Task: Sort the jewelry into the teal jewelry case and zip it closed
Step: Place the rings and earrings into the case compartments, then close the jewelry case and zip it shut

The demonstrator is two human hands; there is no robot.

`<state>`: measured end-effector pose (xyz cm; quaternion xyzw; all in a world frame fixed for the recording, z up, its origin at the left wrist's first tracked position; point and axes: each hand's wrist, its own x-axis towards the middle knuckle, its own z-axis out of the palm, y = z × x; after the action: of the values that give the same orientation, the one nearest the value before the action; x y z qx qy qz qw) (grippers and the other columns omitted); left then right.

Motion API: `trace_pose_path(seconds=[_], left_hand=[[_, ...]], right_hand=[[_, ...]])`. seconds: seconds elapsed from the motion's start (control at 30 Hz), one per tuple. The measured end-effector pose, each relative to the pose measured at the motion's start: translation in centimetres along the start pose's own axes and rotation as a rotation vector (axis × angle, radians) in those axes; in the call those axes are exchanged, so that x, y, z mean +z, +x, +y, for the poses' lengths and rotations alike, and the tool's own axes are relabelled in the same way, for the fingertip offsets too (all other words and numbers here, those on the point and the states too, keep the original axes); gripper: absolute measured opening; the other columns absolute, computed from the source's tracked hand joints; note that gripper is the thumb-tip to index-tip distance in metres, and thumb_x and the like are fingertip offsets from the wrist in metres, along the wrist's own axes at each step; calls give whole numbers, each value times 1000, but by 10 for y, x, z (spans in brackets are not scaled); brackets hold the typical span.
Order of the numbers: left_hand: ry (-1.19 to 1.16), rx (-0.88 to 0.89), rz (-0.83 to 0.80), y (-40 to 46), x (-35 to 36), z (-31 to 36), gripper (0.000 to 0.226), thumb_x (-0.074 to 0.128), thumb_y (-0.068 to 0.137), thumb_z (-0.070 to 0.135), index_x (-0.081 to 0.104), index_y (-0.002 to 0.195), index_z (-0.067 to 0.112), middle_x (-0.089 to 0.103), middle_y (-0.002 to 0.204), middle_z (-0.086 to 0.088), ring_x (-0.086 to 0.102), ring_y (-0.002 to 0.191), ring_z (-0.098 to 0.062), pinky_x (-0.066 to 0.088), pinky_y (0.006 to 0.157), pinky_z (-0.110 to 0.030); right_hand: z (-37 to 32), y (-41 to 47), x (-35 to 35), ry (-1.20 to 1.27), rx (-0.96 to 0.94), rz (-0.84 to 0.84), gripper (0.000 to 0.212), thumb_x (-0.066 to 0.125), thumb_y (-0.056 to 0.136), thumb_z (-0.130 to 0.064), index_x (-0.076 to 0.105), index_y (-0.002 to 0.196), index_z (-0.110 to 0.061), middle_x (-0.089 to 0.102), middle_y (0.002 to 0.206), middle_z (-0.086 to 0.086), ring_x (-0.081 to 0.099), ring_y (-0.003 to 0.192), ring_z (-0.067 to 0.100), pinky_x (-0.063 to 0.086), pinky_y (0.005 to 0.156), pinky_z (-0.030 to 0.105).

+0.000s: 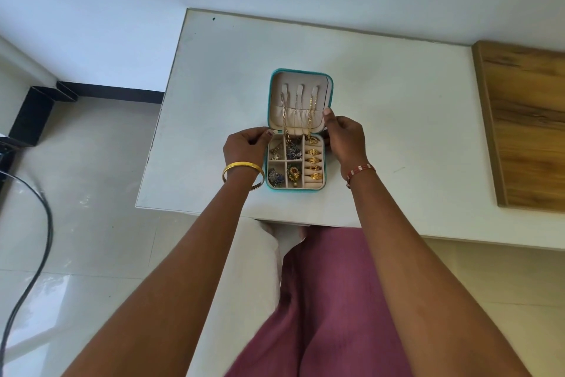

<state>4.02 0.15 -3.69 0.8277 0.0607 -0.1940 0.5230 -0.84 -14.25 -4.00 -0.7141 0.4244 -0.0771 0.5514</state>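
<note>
The teal jewelry case point(269, 95) lies open on the white table point(397, 119), its lid standing up at the back. Thin chains point(298, 107) hang from the lid's hooks down into the tray. Several gold rings point(314, 164) sit in the right ring roll. Earrings and pendants point(294, 174) fill the small compartments. My left hand point(246, 147) rests against the case's left side at the hinge, fingers curled on the edge. My right hand point(344, 136) grips the lid's lower right edge, thumb on the cream lining.
A wooden board point(526, 126) lies at the table's right end. Black cables point(39, 223) trail over the tiled floor on the left. A black frame point(33, 113) stands by the wall. My lap in pink cloth point(330, 300) is below the table's front edge.
</note>
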Motion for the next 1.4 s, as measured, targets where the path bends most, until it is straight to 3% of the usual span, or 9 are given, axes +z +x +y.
trace_pose_path(seconds=[0.2, 0.37, 0.43, 0.53, 0.73, 0.9, 0.97, 1.1, 1.4], left_hand=[[5, 4, 2, 1, 0, 0, 26, 62, 85, 17, 67, 108, 5, 69, 109, -12, 62, 96, -19, 44, 87, -22], [4, 12, -1, 2, 0, 0, 26, 62, 85, 17, 67, 108, 5, 69, 107, -13, 59, 90, -14, 43, 84, -21], [10, 21, -3, 2, 0, -1, 26, 62, 86, 17, 67, 108, 5, 69, 107, -13, 61, 94, -18, 43, 85, -21], [7, 21, -3, 2, 0, -1, 26, 62, 86, 17, 67, 107, 4, 69, 107, -13, 62, 96, -18, 44, 86, -22], [4, 22, -4, 2, 0, -2, 26, 61, 86, 17, 67, 109, 5, 69, 108, -12, 61, 95, -17, 44, 86, -22], [36, 30, -22, 2, -1, -2, 28, 57, 89, 19, 65, 112, 6, 68, 112, -11, 61, 102, -20, 43, 87, -23], [62, 57, -65, 2, -4, -3, 27, 51, 92, 14, 64, 114, 8, 66, 116, -9, 58, 108, -21, 42, 92, -25], [72, 129, -160, -2, -14, -12, 34, 44, 91, -1, 59, 121, 7, 61, 124, -8, 55, 117, -20, 38, 105, -26], [200, 221, -190, -21, -18, -33, 43, 47, 88, -3, 53, 128, 12, 58, 129, -8, 53, 120, -21, 36, 101, -22]], right_hand=[[-1, 5, -2, -12, 24, -12, 58, 52, 90, -40, 58, 92, 17, 62, 95, 36, 49, 70, 25, 41, 67, 36], [-1, 9, -3, -26, 43, -22, 57, 53, 90, -40, 59, 84, 17, 61, 86, 36, 50, 68, 26, 41, 65, 34], [-1, 9, -3, -15, 49, -38, 54, 53, 91, -38, 61, 88, 16, 62, 80, 31, 52, 63, 24, 45, 60, 29], [-2, 9, -5, -17, 55, -69, 40, 52, 92, -36, 61, 80, 0, 58, 68, 12, 50, 54, 16, 43, 51, 21], [-1, 11, -5, 21, 70, -86, 44, 52, 92, -36, 64, 92, 6, 58, 66, 5, 54, 55, 14, 45, 49, 18], [4, 9, -5, 76, 54, -69, 42, 52, 92, -35, 64, 88, 5, 60, 70, 8, 54, 56, 13, 46, 53, 21], [6, 7, -8, 109, 58, -93, 34, 53, 92, -35, 61, 78, -4, 60, 70, 6, 55, 58, 13, 47, 54, 21], [8, 5, -12, 196, 69, -148, 29, 54, 91, -32, 61, 84, -5, 64, 77, 8, 59, 64, 16, 49, 59, 23], [2, -6, -18, 264, 75, -191, 18, 55, 92, -26, 56, 78, -13, 63, 78, 6, 60, 66, 15, 50, 56, 19]])
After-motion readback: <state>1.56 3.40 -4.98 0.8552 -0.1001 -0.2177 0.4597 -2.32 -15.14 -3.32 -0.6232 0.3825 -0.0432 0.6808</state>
